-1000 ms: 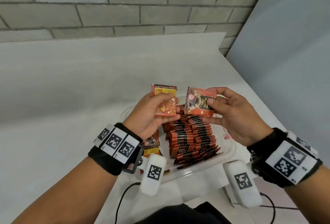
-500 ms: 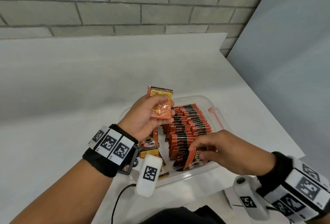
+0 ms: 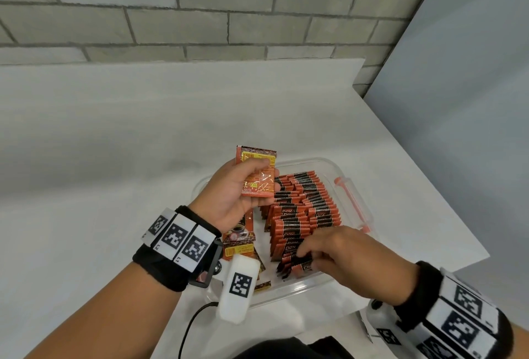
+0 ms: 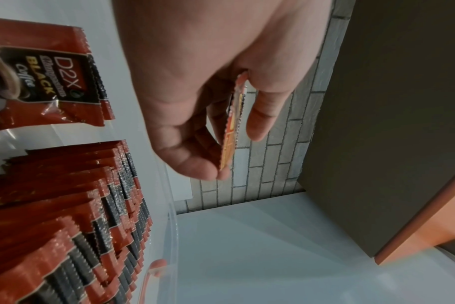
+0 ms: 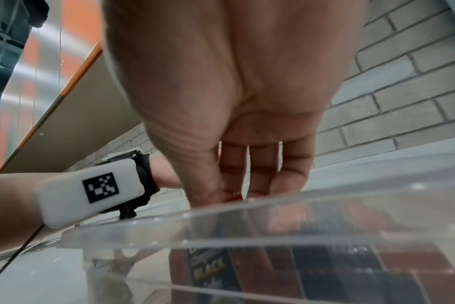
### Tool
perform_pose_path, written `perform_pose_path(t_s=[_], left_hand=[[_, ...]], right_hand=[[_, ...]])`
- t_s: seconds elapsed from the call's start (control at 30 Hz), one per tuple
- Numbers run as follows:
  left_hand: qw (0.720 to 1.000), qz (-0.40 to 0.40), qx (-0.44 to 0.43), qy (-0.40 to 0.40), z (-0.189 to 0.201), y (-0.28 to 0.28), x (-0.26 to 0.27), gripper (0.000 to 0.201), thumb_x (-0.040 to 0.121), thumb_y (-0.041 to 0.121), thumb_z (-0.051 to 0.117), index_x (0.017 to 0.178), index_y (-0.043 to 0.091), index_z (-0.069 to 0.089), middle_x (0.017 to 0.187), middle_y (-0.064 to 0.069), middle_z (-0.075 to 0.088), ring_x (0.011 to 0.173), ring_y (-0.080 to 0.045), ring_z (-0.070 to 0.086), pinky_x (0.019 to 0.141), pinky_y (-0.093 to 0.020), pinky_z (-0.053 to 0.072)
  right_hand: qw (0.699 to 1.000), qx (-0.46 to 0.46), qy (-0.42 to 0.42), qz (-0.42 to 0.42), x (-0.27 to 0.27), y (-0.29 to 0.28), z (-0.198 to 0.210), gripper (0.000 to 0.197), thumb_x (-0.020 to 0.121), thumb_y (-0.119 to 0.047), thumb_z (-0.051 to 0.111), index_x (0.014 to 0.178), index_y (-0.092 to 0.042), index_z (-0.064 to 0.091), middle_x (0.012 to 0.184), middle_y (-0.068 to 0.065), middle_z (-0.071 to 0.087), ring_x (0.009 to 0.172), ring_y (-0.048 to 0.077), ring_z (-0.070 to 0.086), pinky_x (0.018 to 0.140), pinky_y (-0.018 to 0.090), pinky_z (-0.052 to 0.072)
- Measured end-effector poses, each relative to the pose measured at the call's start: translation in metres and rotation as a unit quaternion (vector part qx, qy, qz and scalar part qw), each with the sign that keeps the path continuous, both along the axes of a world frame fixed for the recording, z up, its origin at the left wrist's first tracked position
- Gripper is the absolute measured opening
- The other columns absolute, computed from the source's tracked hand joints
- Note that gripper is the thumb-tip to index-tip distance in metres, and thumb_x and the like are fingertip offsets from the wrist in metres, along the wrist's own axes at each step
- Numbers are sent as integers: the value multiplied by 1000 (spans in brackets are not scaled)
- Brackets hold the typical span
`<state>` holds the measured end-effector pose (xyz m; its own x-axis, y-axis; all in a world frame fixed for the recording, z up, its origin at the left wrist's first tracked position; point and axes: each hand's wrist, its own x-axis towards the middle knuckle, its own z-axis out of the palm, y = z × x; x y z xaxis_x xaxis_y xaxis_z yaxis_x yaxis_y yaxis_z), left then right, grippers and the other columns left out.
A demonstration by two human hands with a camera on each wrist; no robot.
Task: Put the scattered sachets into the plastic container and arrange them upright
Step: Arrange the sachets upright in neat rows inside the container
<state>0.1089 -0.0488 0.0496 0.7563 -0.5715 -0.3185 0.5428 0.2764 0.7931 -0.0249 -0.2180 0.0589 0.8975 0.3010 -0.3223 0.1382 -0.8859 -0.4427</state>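
Clear plastic container, rectangular, with an orange latch handle on its right end, sits at the near right corner of the white worktop, close to the near edge. Grey brick wall behind the far edge.

Inside the container: red-and-black coffee sachets, packed on edge in two close rows that run from the far wall toward the near wall, lettered "D2X". Left of the rows, a few loose flat sachets lie on the container floor, coffee-cup print up.

Left hand raised above the container's far left part. Grip closed on one orange sachet with yellow panel, back face to the head camera; thumb across that face, fingers behind. Left wrist view shows it edge-on, pinched between thumb and fingers.

Right hand low inside the container at the near end of the rows, palm down. Fingertips curl onto the nearest red-and-black sachets, which lean over instead of standing upright. Whether this grip pinches a sachet or only presses on them, cannot tell; right wrist view blurs through the container wall.
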Motion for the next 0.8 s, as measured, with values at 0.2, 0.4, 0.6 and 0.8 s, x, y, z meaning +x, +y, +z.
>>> perform_pose_path(t_s=[0.2,0.4,0.6,0.8], left_hand=[[1000,-3,4,3,1,2,-1,18,89,17,57,104,6,57,83,-10,68,68,-21,65,55,-30,53],[1000,-7,4,0,3,1,-3,31,76,22,63,103,7,58,81,-9,69,67,-20,65,55,-29,52],[1000,-3,11,1,2,2,-3,14,90,16,56,100,8,58,80,-8,69,66,-19,65,55,-29,52],[1000,-14,-15,2,3,3,-4,28,73,23,61,97,9,59,80,-8,69,69,-20,65,56,-29,53]], right_hand=[[999,-33,11,-5,4,2,0,11,90,-15,58,94,-18,68,91,-12,54,82,2,47,74,12,37],[997,-74,15,6,9,7,-2,14,90,-17,57,93,-23,69,92,-11,63,84,3,51,75,20,43],[997,-66,34,10,12,10,-7,16,87,-7,57,85,-16,69,88,-5,64,78,6,53,74,23,46],[994,-100,28,37,20,14,-8,17,86,-2,56,85,-13,69,89,0,67,79,12,56,67,17,39]])
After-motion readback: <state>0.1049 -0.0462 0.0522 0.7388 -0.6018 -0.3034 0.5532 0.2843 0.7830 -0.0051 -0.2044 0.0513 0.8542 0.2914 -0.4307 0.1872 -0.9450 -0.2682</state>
